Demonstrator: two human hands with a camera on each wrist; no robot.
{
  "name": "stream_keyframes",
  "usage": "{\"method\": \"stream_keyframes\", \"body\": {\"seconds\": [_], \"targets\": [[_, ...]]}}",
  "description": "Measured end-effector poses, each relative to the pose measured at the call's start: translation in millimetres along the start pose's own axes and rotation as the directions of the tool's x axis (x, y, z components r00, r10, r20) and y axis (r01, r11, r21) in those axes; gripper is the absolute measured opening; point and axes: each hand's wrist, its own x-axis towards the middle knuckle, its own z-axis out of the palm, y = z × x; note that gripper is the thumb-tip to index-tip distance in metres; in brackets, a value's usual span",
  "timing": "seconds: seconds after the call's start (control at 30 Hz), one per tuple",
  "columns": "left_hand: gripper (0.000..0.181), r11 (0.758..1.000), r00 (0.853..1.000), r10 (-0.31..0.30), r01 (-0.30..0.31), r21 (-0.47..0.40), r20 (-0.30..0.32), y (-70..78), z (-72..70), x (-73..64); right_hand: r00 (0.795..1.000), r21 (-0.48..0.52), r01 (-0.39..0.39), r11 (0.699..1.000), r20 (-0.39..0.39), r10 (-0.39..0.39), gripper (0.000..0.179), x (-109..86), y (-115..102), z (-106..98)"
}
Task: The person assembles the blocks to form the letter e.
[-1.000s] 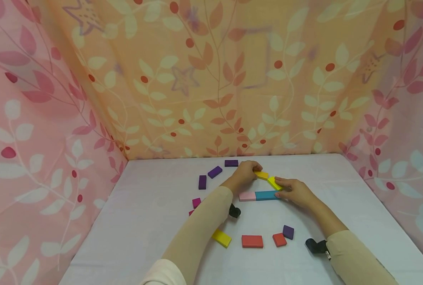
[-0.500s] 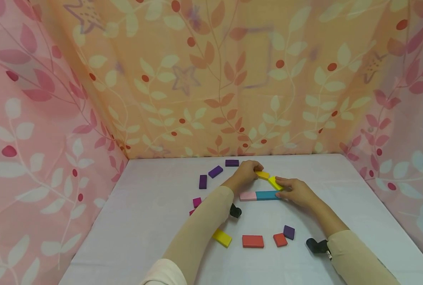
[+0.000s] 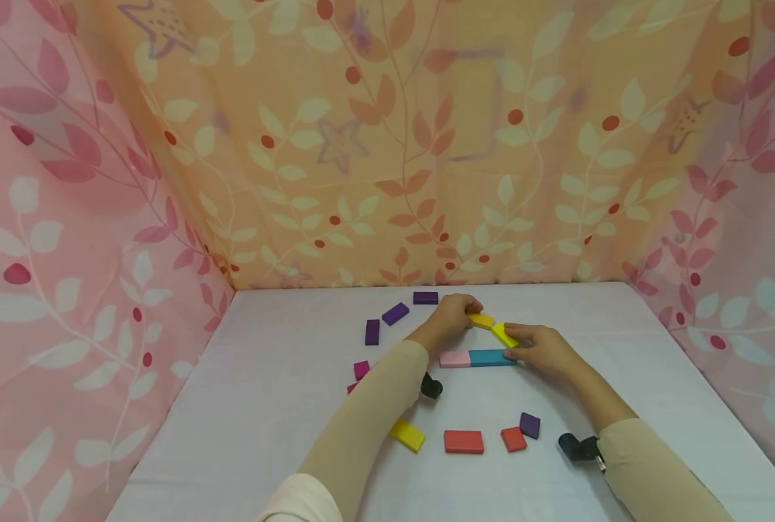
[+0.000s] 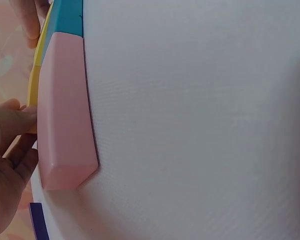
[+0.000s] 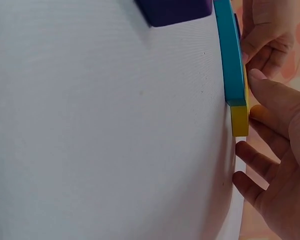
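My left hand (image 3: 451,317) pinches the left end of an orange-yellow block (image 3: 481,320) between thumb and fingers. Angled off that block's right end lies a bright yellow block (image 3: 504,335), which my right hand (image 3: 544,351) holds by thumb and forefinger, its other fingers spread in the right wrist view. Just nearer to me, a pink block (image 3: 454,359) and a teal block (image 3: 489,357) lie end to end in a row. From the left wrist camera, the pink block (image 4: 67,110) hides part of the orange-yellow one.
Purple blocks (image 3: 395,314) form a loose curve at the back left. Magenta pieces (image 3: 361,370) lie partly behind my left forearm. Nearer are a yellow block (image 3: 407,436), a red block (image 3: 463,441), a small red piece (image 3: 514,439) and a dark purple piece (image 3: 529,425).
Almost nothing differs. Both hands stay at the two yellow blocks, with only a very slight shift of the right hand and wrist.
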Motion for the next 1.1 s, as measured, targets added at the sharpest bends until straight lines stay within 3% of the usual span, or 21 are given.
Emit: {"method": "stream_keyframes", "body": {"seconds": [0.53, 0.77, 0.97, 1.1], "targets": [[0.033, 1.0, 1.0, -0.022, 0.023, -0.015, 0.012, 3.3, -1.1, -3.0, 1.0, -0.022, -0.001, 1.0, -0.027, 0.0, 0.068, -3.7, -6, -1], [0.032, 0.999, 0.999, -0.036, 0.036, -0.009, -0.007, -0.2, -2.7, -2.3, 1.0, 0.031, -0.012, 0.999, -0.026, 0.013, 0.064, 0.3, -9, -4], [0.032, 1.0, 1.0, -0.029, 0.029, -0.011, -0.003, -1.2, -0.9, -0.9, 0.994, 0.044, -0.059, 0.997, -0.093, 0.063, 0.049, 8.0, -12, -6], [0.033, 1.0, 1.0, -0.026, 0.026, -0.011, -0.005, -0.4, 0.0, -2.0, 0.989, 0.024, -0.026, 0.999, -0.143, 0.029, 0.041, 15.4, -14, -7]]}}
